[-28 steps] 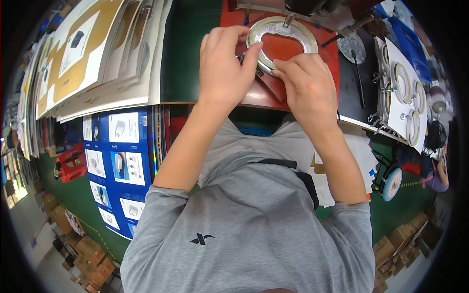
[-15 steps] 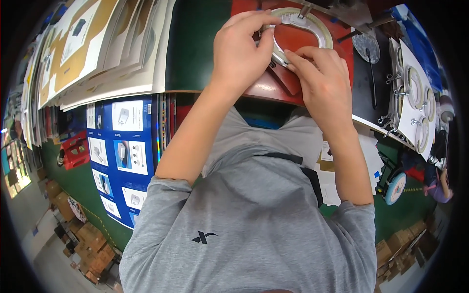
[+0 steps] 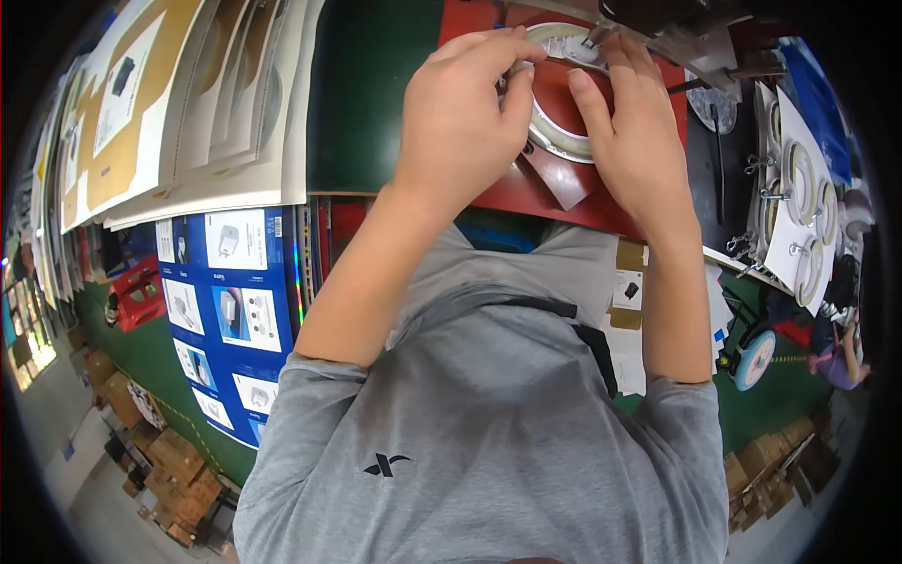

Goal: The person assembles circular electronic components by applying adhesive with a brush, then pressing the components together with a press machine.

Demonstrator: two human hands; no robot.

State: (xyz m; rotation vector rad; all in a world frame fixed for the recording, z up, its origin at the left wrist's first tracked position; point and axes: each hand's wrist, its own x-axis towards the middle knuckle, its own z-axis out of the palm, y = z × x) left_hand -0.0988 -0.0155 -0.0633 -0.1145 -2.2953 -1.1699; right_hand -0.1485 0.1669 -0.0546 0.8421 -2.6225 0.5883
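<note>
A pale metal ring with a cream-coloured band around it lies on the red work surface. My left hand is at its left side, thumb and fingers closed on the rim. Stretched over the right side of the ring is my right hand; its fingers lie flat near the far rim and its thumb stands apart inside the ring. A metal machine part reaches over the far edge, close to the right fingertips. A flat reddish-brown piece sits under the ring's near edge. The right hand covers the ring's right rim.
To the left, a stack of printed cardboard sheets stands next to the green tabletop. Blue printed sheets hang below. At right are a dark rod and a white board with several clipped rings. Another person is at far right.
My right hand has moved from the ring's near edge toward its far right, its fingers straightening. My left hand stays at the left rim. The view has shifted slightly.
</note>
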